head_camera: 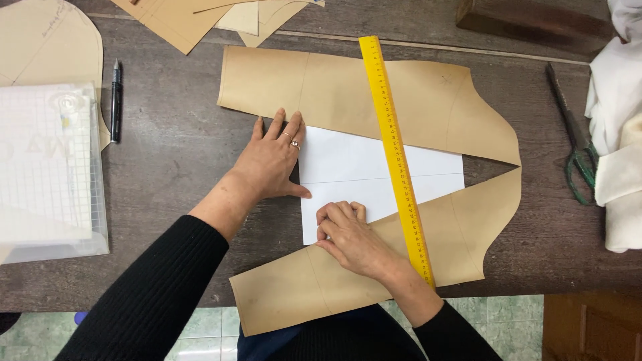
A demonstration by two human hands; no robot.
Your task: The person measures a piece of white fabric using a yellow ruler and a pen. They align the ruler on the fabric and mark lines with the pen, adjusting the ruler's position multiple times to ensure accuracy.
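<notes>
Hands [271, 160] [348, 234] press smooth white paper [361, 164] between curved kraft pattern [414, 100].

We are seeing a paper sheet [374, 175] lying on the counter [174, 154], tucked between two pattern pieces: the upper pattern piece [334, 90] behind it and the lower pattern piece [374, 281] in front, overhanging the counter's near edge. A ruler [396, 160] is lying across all three. The left hand [271, 160] is resting on the sheet's left edge, the right hand [348, 234] at its front edge. A pen [116, 100] is lying far left, beside a gridded board [47, 167]. Scissors [572, 134] are lying to the right, next to folded cloth [618, 120].
</notes>
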